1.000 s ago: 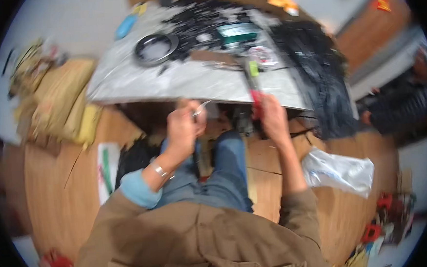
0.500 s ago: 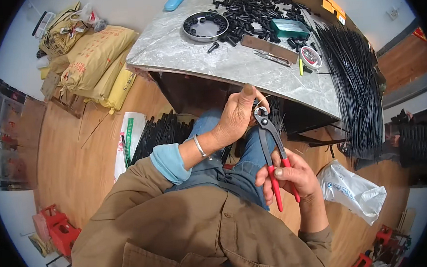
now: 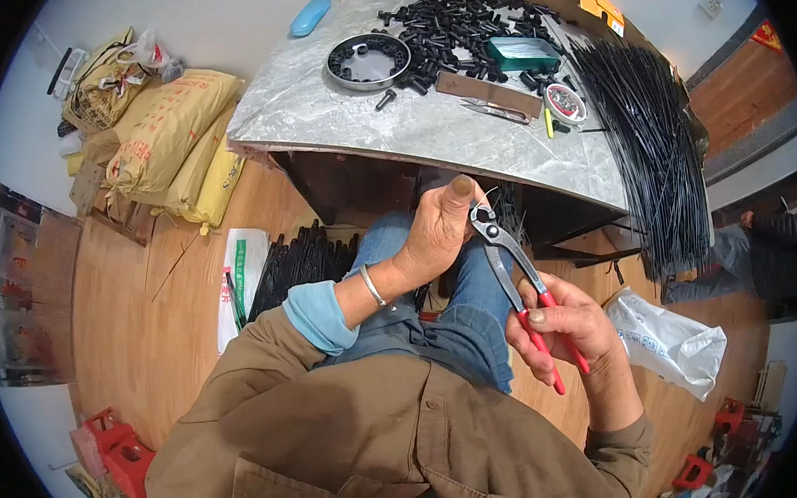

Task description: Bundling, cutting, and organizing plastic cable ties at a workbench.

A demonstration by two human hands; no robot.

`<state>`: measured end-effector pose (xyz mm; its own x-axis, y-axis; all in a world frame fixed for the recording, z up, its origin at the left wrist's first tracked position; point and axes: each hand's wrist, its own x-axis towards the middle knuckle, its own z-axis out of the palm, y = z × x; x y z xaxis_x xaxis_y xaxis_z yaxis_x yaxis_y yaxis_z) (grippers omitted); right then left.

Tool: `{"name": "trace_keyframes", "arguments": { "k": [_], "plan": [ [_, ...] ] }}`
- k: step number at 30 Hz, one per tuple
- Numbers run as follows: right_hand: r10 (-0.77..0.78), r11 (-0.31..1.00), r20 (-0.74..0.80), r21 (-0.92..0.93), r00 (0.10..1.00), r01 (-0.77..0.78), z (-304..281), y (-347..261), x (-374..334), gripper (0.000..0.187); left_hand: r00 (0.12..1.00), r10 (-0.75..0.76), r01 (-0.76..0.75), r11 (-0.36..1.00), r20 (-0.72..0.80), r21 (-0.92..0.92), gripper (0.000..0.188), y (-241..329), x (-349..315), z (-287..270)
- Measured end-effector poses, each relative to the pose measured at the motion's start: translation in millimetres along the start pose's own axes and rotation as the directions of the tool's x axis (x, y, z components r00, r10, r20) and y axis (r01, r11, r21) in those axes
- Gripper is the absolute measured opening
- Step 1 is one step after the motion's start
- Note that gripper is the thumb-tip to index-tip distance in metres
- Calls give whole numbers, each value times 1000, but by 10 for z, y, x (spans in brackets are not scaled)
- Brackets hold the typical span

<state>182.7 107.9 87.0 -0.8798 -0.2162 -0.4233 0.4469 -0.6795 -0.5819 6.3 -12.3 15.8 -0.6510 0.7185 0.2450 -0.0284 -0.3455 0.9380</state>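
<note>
Little shows inside the left hand [image 3: 436, 233], beside the pincers [image 3: 493, 232].

Overall exposure: bright, fairly even indoor light, apparently from above.
Marbled tabletop [image 3: 318, 126]: pale, well lit, with a diffuse sheen.
Table recess [image 3: 344, 179]: deep shadow, detail largely lost.
Brown jacket [image 3: 372, 415]: broad, soft-edged shadow on the left chest.
Metal bracelet [image 3: 372, 286]: small, bright glints.
White plastic bag [image 3: 669, 340]: highlights along the folds.
Pincers [image 3: 522, 262]: sharply rendered.
Red stools [image 3: 122, 453], near left: tilted and softened by fisheye distortion.
Periphery: curved edges, bluish fringe, black corners.
</note>
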Motion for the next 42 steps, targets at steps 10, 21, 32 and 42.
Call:
{"name": "trace_keyframes", "arguments": {
  "k": [10, 21, 32, 42],
  "plan": [
    [-16, 1000, -70, 10, 997, 17, 158, -35, -21, 20, 999, -29, 30, 999, 21, -27, 61, 25, 10, 5],
    [-341, 881, -169, -400, 925, 252, 92, 540, 419, 17, 990, 23, 0, 987, -142, 158, 60, 13, 126, 11],
    [-857, 398, -101, -752, 506, 525, -229, 1289, 1142, 13, 987, 84, -59, 981, -135, 185, 61, 1, 128, 169],
    [-419, 903, 231, 3, 878, 430, -264, 635, 305, 24, 985, -83, 76, 996, -153, -49, 65, 62, 180, 13]
  ]
}}
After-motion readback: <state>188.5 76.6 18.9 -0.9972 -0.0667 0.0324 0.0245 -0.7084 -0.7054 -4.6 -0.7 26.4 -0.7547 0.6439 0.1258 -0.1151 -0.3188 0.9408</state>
